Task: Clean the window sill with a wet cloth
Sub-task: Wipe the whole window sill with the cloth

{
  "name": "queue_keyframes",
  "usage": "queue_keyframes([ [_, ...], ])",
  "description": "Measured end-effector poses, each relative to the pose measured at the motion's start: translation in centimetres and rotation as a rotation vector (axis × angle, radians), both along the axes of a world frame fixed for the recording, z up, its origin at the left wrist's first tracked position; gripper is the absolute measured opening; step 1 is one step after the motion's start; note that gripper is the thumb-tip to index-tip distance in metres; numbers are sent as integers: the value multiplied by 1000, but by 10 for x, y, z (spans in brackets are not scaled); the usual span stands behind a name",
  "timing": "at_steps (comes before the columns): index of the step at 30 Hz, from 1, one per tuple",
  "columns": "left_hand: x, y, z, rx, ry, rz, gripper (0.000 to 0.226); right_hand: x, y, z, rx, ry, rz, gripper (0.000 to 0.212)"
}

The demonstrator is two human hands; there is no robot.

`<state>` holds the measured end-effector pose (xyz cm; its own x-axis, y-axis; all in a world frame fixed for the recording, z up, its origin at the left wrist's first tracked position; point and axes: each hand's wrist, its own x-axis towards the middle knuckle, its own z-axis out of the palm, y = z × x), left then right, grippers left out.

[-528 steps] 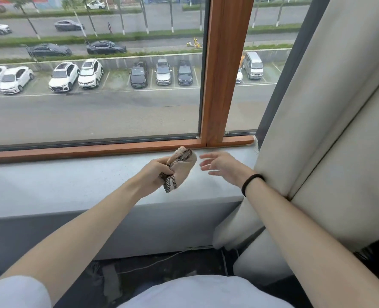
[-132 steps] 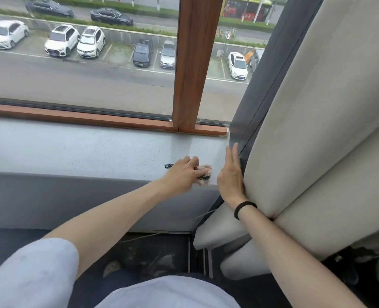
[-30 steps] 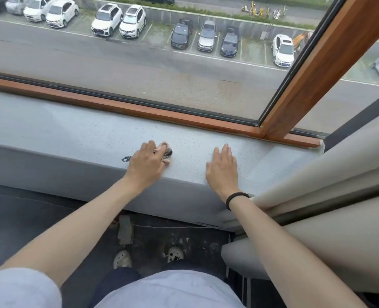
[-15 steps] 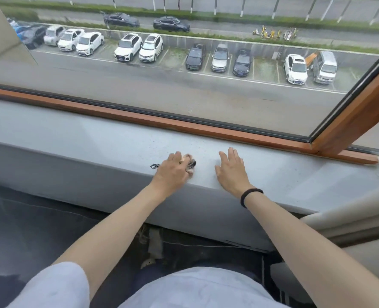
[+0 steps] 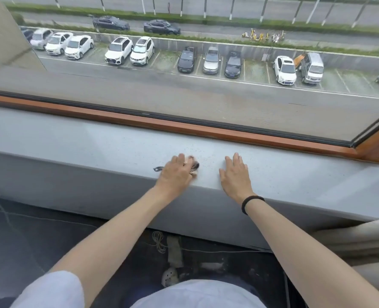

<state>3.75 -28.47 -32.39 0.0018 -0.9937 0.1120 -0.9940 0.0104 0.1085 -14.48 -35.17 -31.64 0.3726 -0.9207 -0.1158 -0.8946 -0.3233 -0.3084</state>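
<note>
The grey speckled window sill point(image 5: 91, 141) runs across the whole view below the glass. A small bunched cloth point(image 5: 195, 168) with a dark checked edge lies near the sill's front edge, mostly hidden under my left hand point(image 5: 176, 174). That hand lies flat on it and presses it down, fingers laid over the wad; a corner of the cloth pokes out on the left. My right hand point(image 5: 235, 174), with a black band on the wrist, rests palm down on the bare sill a little to the right of the cloth and holds nothing.
A wooden window frame point(image 5: 184, 127) borders the sill at the back, with a mullion at the far right. A beige curtain point(image 5: 361, 241) hangs at the lower right. Below the sill, a dark floor holds a thin cable point(image 5: 159, 241) and a shoe point(image 5: 169, 276).
Both hands have slid left along the sill together, the left one still on the cloth. The view has shifted left too, so the mullion and curtain sit farther right.
</note>
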Motion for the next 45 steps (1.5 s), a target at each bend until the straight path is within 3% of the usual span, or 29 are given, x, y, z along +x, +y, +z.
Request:
queue_keyframes([
  [4, 110, 0, 6, 22, -14, 502, 44, 4, 3, -2, -51, 74, 11, 45],
  [7, 101, -8, 8, -23, 79, 651, 48, 1, -2, 1, -89, 63, 8, 29],
  [9, 58, -12, 7, -33, 110, 538, 49, 4, -2, 4, -123, 66, 1, 26],
  [11, 14, -2, 4, -12, 50, 280, 49, 8, 0, 7, -152, 81, -10, 26],
  [14, 21, 3, 7, 70, 0, 11, 50, 8, 4, 4, -196, 100, 4, 27],
  [19, 110, -19, 5, 35, 55, 493, 43, -5, 1, 11, -188, 95, 53, 25],
  [22, 92, -44, 9, 12, 127, 673, 51, -18, -9, 15, -102, 12, 18, 28],
  [24, 55, -61, 11, 17, 178, 571, 50, -23, -12, 15, -71, -24, 13, 30],
  [27, 7, -63, 3, 88, 122, 181, 47, -26, -12, 14, -72, -29, 60, 29],
  [29, 15, -57, 2, 104, 102, 28, 46, -27, -14, 13, -86, -21, 101, 27],
  [35, 39, -78, 11, 23, 93, 542, 54, -31, -19, 12, -147, -27, 155, 26],
  [37, 4, -86, 14, 32, 142, 487, 51, -30, -20, 12, -172, -35, 162, 22],
  [42, -18, -89, 13, 128, 77, 43, 56, -27, -26, 15, -196, -7, 187, 16],
  [45, 28, -83, 11, 50, 47, 249, 48, -29, -30, 17, -174, -27, 183, 16],
])
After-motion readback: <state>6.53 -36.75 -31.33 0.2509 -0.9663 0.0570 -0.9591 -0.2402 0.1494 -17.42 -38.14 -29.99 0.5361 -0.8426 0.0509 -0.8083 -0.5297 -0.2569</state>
